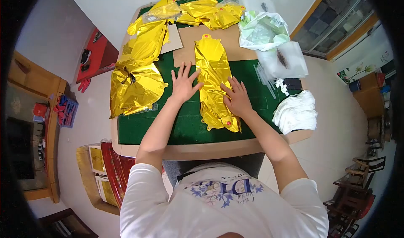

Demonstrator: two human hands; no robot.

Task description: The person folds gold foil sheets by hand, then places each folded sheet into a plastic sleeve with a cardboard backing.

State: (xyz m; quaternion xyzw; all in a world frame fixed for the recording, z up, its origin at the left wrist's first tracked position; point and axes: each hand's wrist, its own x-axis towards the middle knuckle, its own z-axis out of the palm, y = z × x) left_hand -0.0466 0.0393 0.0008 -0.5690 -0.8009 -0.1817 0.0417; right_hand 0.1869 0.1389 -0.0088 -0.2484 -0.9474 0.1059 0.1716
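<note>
A long folded gold foil piece (214, 72) lies lengthwise on the green mat (179, 126), with a red dot near each end. At its left edge rests my left hand (184, 84), fingers spread, the thumb side touching the foil. My right hand (237, 97) lies on the foil's right edge, its fingers apart and holding nothing. More crumpled gold foil pieces (139, 84) are heaped on the left side of the table, and others (210, 11) lie along the far edge.
At the right are a white-green plastic bag (263, 30), a clear bag with dark contents (284, 61), thin clear strips (265, 80), a black object (292, 84) and a white string bundle (296, 112). Cardboard (185, 40) lies under the foil's far end.
</note>
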